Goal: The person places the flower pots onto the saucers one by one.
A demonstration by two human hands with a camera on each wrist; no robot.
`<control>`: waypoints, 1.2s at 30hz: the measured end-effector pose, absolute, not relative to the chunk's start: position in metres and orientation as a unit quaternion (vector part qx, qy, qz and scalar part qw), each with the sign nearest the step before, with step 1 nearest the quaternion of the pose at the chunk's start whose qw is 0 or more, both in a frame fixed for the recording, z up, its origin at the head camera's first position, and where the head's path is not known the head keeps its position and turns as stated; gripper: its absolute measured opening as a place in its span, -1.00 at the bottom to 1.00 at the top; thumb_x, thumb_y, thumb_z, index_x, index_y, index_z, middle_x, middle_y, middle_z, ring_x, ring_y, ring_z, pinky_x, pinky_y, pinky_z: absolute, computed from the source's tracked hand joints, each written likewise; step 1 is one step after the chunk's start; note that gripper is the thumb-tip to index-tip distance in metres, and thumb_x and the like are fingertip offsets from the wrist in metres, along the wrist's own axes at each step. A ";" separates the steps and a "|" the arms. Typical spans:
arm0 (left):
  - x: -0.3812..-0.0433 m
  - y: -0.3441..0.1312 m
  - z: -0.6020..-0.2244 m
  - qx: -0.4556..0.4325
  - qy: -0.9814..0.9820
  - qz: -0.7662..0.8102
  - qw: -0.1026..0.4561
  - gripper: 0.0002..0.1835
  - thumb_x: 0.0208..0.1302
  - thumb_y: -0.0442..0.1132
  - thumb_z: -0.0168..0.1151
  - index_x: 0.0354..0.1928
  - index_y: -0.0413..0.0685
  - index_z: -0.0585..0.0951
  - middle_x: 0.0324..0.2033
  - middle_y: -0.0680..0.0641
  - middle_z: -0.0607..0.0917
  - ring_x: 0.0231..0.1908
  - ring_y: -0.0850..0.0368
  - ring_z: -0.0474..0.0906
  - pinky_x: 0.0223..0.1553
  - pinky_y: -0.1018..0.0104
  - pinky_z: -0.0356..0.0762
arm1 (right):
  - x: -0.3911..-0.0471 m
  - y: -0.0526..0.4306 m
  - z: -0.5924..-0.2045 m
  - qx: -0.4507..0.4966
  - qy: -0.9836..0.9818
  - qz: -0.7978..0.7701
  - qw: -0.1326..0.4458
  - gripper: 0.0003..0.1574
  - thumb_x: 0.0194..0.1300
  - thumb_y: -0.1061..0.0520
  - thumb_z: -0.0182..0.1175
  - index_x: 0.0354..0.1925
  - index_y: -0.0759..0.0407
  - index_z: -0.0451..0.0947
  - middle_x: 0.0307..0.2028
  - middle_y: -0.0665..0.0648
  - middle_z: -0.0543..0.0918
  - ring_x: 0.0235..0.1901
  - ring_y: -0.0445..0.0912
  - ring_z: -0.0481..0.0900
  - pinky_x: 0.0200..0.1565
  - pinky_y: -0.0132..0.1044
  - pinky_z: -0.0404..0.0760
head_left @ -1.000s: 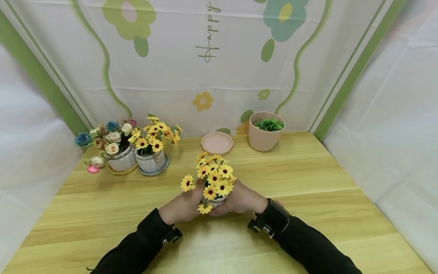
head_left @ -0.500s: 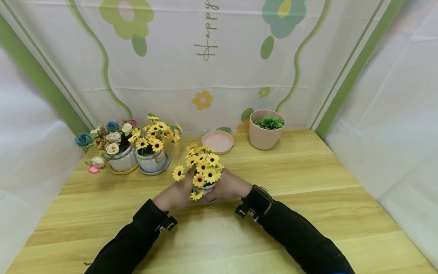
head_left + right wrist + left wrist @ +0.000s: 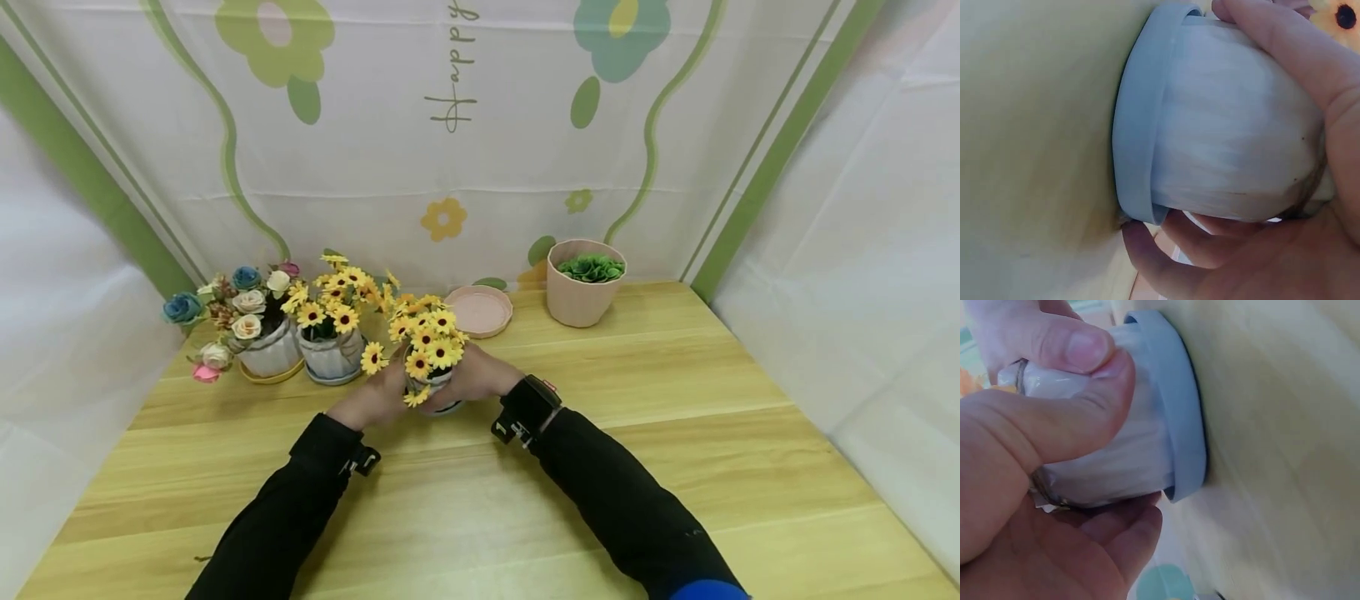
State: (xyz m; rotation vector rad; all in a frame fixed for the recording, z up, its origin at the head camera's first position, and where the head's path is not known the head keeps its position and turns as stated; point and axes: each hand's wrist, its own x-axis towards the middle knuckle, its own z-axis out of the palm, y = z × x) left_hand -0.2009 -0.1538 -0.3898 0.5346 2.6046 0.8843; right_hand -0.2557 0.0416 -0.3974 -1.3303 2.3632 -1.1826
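we find the room screened by a patterned cloth backdrop [image 3: 360,150], with plain white cloth at left and right. below it runs a pale wood-grain bench [image 3: 765,467]. at its far right stands a pink planter [image 3: 576,304] containing green foliage [image 3: 591,268]; at the far left, a mixed-flower pot [image 3: 268,352] and, just right of it, a yellow-flower pot [image 3: 330,358].

the left hand [image 3: 381,390] and right hand [image 3: 476,373] form a narrow grip round the held pot [image 3: 1229,119], which we locate mid-bench, right of those two and near of a pink saucer [image 3: 482,312]. we judge the step in hand to be positioning this pot; the next move, in our view, calls for keeping it level and its base steady before either hand lets go.

a blue saucer [image 3: 1138,125] sits under its base; whether that touches the bench we cannot tell. smallest item: one right fingertip [image 3: 1138,242] at the saucer's edge.
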 end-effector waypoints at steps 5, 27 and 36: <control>-0.209 -0.156 -0.395 0.171 0.926 0.308 0.139 -0.07 0.03 -0.71 -0.10 0.46 -0.25 -0.20 0.40 -0.35 -0.07 -0.56 0.01 0.40 -0.60 0.26 0.24 | -0.265 0.033 -0.396 -0.427 0.800 -0.410 0.098 0.06 -0.17 0.06 0.57 0.27 -0.06 0.26 0.14 -0.17 0.36 0.17 -0.28 0.27 0.20 -0.41 0.17; -0.227 -0.180 -0.421 0.130 0.874 0.463 0.067 -0.13 0.47 -0.31 -0.08 0.43 0.12 -0.49 0.43 -0.26 -0.20 0.40 -0.17 -0.19 0.28 -0.01 0.02 | -0.289 -0.008 -0.394 -0.211 0.924 -0.308 0.080 0.12 0.01 -0.28 0.40 0.42 -0.05 0.14 0.30 0.06 0.29 0.28 -0.04 0.21 0.25 -0.24 0.12; -0.224 -0.180 -0.414 0.119 0.833 0.531 0.099 -0.03 0.45 -0.08 0.04 0.33 0.46 -0.59 0.44 -0.04 -0.40 0.42 -0.03 -0.29 0.29 0.14 -0.01 | -0.293 -0.028 -0.400 -0.065 0.947 -0.301 0.089 0.00 0.02 -0.40 0.32 0.14 0.30 0.39 0.21 0.27 0.24 0.02 0.08 0.40 -0.16 -0.20 0.46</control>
